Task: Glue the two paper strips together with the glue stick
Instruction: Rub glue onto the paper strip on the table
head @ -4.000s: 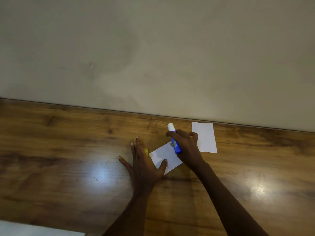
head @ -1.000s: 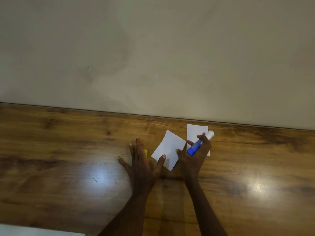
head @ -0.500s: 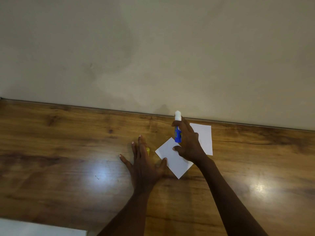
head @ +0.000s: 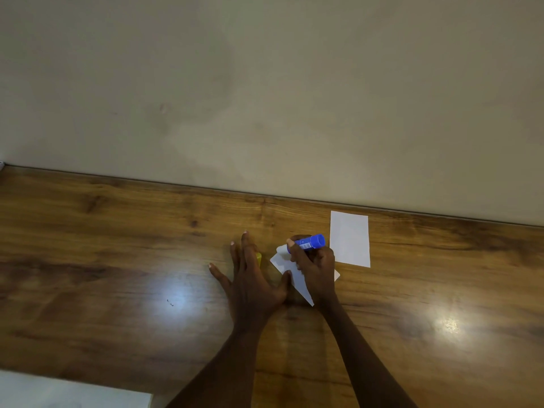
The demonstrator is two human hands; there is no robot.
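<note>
A white paper piece (head: pixel 297 282) lies tilted on the wooden table (head: pixel 117 275), partly under both hands. My left hand (head: pixel 250 281) rests flat beside it, fingers spread, its thumb pressing on the paper's left edge. My right hand (head: pixel 315 266) grips a blue glue stick (head: pixel 309 241), laid over with its white tip down on the paper's far corner and its blue end pointing right. A second white paper piece (head: pixel 349 238) lies flat to the right, near the wall. A small yellow thing (head: pixel 258 258), perhaps the cap, peeks out beside my left hand's fingers.
A plain beige wall (head: pixel 265 98) rises right behind the table's far edge. Some white object (head: pixel 73 393) sits at the bottom left corner. Bright light reflections show on the wood at left and right.
The glue stick stood upright half a second ago; now it is tipped over with the tip on the near paper's far corner. My left hand has stayed pressed on the paper.
</note>
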